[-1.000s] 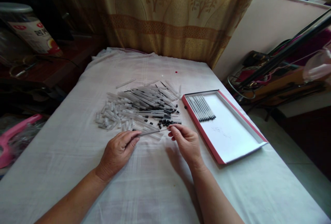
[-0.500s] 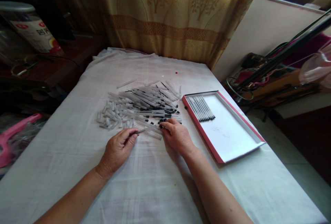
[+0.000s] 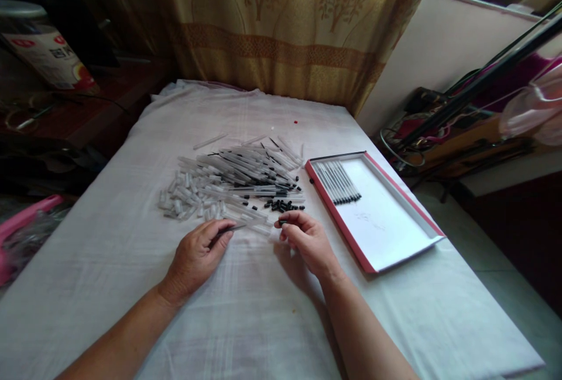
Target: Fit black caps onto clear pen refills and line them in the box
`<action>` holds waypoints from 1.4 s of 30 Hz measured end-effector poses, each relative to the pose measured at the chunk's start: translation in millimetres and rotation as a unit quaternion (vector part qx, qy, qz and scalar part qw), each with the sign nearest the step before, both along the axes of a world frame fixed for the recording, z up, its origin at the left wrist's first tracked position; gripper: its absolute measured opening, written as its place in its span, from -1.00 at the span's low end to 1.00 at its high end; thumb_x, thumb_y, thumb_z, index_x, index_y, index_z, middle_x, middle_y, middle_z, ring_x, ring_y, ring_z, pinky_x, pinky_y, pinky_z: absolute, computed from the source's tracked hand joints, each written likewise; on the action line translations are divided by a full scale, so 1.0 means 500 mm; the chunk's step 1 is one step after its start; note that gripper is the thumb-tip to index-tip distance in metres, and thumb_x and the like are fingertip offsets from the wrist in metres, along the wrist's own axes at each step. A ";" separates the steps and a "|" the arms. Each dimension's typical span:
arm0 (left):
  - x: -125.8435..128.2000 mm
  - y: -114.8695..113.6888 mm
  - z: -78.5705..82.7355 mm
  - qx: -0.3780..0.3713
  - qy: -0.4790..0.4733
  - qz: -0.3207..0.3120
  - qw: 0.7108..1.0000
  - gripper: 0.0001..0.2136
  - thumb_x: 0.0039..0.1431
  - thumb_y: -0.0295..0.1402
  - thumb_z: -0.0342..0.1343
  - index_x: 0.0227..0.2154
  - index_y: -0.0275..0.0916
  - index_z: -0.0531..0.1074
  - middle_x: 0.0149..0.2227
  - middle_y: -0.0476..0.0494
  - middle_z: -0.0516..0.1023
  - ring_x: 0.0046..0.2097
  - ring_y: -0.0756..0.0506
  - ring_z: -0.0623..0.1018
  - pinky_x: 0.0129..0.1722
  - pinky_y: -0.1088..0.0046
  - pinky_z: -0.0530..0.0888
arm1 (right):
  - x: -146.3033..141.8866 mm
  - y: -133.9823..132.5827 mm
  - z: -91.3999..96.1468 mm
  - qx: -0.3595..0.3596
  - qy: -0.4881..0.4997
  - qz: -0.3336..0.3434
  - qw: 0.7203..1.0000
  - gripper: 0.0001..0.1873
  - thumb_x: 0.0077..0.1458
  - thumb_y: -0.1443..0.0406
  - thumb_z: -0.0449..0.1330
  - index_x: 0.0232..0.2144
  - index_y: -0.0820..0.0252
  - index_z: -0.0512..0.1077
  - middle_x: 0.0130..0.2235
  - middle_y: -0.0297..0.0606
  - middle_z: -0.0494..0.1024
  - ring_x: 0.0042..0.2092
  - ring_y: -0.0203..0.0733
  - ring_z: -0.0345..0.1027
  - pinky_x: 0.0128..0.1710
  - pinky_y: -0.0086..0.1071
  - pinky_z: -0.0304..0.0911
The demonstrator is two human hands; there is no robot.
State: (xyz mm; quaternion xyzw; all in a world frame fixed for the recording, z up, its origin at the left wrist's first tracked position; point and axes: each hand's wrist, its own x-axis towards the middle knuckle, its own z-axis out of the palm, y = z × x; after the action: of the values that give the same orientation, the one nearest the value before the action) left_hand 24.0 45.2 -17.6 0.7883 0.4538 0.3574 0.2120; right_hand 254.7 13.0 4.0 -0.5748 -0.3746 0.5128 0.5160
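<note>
My left hand (image 3: 199, 254) is closed on a slim pen barrel (image 3: 240, 226), whose far end points right over the loose tubes. Between the thumb and forefinger of my right hand (image 3: 307, 239) is a small black pen plug (image 3: 282, 222). Just beyond that hand lies a little heap of black plugs (image 3: 281, 205). Clear pen barrels and dark refills (image 3: 246, 166) make a large pile in front of both hands. Left of it are many short clear caps (image 3: 184, 195). A shallow red-edged box lid (image 3: 386, 228) holds a row of pens with black ends (image 3: 338, 182).
A white cloth covers the table (image 3: 211, 321). At the back hangs a gold curtain (image 3: 281, 40). On the left a labelled jar (image 3: 46, 52) stands on a dark shelf, above a pink plastic handle (image 3: 26, 222). A black metal bar (image 3: 478, 84) slants at the right.
My right hand has drawn back from the heap of black plugs, toward me, with one plug pinched. The left hand keeps the pen barrel nearly in place. The view has shifted slightly.
</note>
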 end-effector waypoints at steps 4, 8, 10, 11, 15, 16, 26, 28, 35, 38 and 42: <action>0.000 -0.001 0.004 -0.001 0.003 -0.009 1.000 -0.75 0.26 -0.20 0.02 -0.19 -0.17 0.54 -0.26 -0.12 0.65 -0.22 -0.11 0.62 -0.17 0.41 0.54 | -0.013 -0.007 0.010 -0.008 0.045 -0.016 0.999 -0.86 -0.21 0.34 0.24 -0.46 0.18 0.48 -0.44 -0.29 0.62 -0.56 -0.34 0.34 -0.64 -0.52 0.17; -0.002 -0.001 0.005 -0.003 0.001 -0.008 1.000 -0.76 0.26 -0.21 0.02 -0.20 -0.16 0.54 -0.27 -0.11 0.65 -0.23 -0.11 0.62 -0.18 0.42 0.54 | -0.020 -0.002 0.000 0.013 0.032 -0.004 0.999 -0.80 -0.15 0.27 0.26 -0.37 0.15 0.52 -0.42 -0.29 0.63 -0.54 -0.33 0.36 -0.58 -0.48 0.25; -0.002 -0.002 0.005 -0.007 0.002 -0.011 1.000 -0.77 0.26 -0.21 0.03 -0.20 -0.16 0.54 -0.27 -0.11 0.64 -0.23 -0.10 0.62 -0.18 0.42 0.54 | -0.022 -0.002 -0.008 0.026 0.019 0.002 0.999 -0.75 -0.09 0.22 0.26 -0.30 0.15 0.54 -0.40 -0.28 0.63 -0.53 -0.32 0.37 -0.56 -0.46 0.28; -0.002 -0.002 0.005 -0.010 0.003 -0.012 1.000 -0.77 0.26 -0.21 0.03 -0.19 -0.16 0.54 -0.27 -0.11 0.64 -0.23 -0.10 0.62 -0.18 0.43 0.54 | -0.023 -0.003 -0.011 0.032 0.017 0.002 0.999 -0.75 -0.06 0.20 0.26 -0.29 0.15 0.53 -0.39 -0.27 0.63 -0.53 -0.31 0.38 -0.56 -0.46 0.28; -0.001 -0.002 0.004 -0.012 0.008 -0.020 1.000 -0.77 0.27 -0.22 0.03 -0.18 -0.16 0.53 -0.25 -0.11 0.64 -0.21 -0.10 0.62 -0.16 0.43 0.53 | -0.022 -0.005 -0.014 0.041 0.025 -0.003 0.999 -0.79 -0.01 0.17 0.26 -0.33 0.13 0.41 -0.36 -0.27 0.64 -0.50 -0.30 0.41 -0.57 -0.48 0.26; -0.001 -0.003 0.004 -0.009 0.008 -0.022 1.000 -0.77 0.27 -0.22 0.03 -0.17 -0.16 0.53 -0.25 -0.11 0.64 -0.21 -0.10 0.62 -0.16 0.43 0.53 | -0.021 -0.004 -0.014 0.040 0.020 0.000 0.999 -0.80 -0.01 0.17 0.26 -0.36 0.13 0.39 -0.38 -0.28 0.64 -0.51 -0.31 0.39 -0.56 -0.48 0.26; -0.004 -0.004 0.003 0.024 0.026 -0.039 0.999 -0.79 0.29 -0.26 0.03 -0.16 -0.18 0.52 -0.23 -0.11 0.64 -0.20 -0.09 0.61 -0.15 0.45 0.52 | -0.017 -0.006 -0.014 0.049 -0.001 0.011 0.999 -0.85 -0.07 0.25 0.30 -0.38 0.15 0.51 -0.47 -0.38 0.51 -0.51 -0.33 0.29 -0.52 -0.47 0.22; -0.002 -0.004 0.005 0.026 0.030 -0.040 0.998 -0.79 0.29 -0.26 0.03 -0.16 -0.19 0.52 -0.24 -0.11 0.64 -0.20 -0.09 0.61 -0.16 0.45 0.52 | -0.020 -0.007 -0.016 0.052 -0.007 0.016 0.998 -0.86 -0.07 0.26 0.29 -0.38 0.16 0.51 -0.47 -0.37 0.51 -0.51 -0.34 0.28 -0.51 -0.47 0.22; -0.001 -0.004 0.006 0.057 0.039 -0.054 0.996 -0.81 0.30 -0.30 0.03 -0.15 -0.20 0.51 -0.24 -0.11 0.63 -0.20 -0.07 0.61 -0.17 0.47 0.51 | -0.022 -0.013 -0.030 0.090 -0.083 0.034 0.992 -0.88 0.00 0.29 0.24 -0.35 0.16 0.53 -0.39 -0.31 0.57 -0.38 -0.27 0.40 -0.36 -0.43 0.32; -0.003 -0.004 0.005 0.062 0.039 -0.056 0.996 -0.81 0.30 -0.31 0.04 -0.15 -0.20 0.51 -0.24 -0.11 0.63 -0.20 -0.08 0.61 -0.17 0.47 0.51 | -0.015 -0.017 -0.035 0.129 -0.166 0.045 0.977 -0.87 0.06 0.30 0.23 -0.30 0.15 0.55 -0.33 -0.27 0.61 -0.33 -0.23 0.44 -0.31 -0.40 0.33; -0.005 -0.004 0.002 0.070 0.037 -0.062 0.995 -0.81 0.30 -0.33 0.05 -0.14 -0.20 0.52 -0.24 -0.11 0.63 -0.20 -0.07 0.61 -0.15 0.46 0.50 | -0.006 -0.016 -0.035 0.168 -0.264 0.066 0.948 -0.90 0.11 0.31 0.21 -0.34 0.15 0.55 -0.36 -0.27 0.62 -0.36 -0.24 0.45 -0.33 -0.42 0.32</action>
State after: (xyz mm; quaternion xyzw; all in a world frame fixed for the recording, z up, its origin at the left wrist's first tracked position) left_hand 21.6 43.4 -16.5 0.8402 0.3860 0.3450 0.1612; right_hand 251.9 5.1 -13.4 -0.5689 -0.6150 0.3056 0.4525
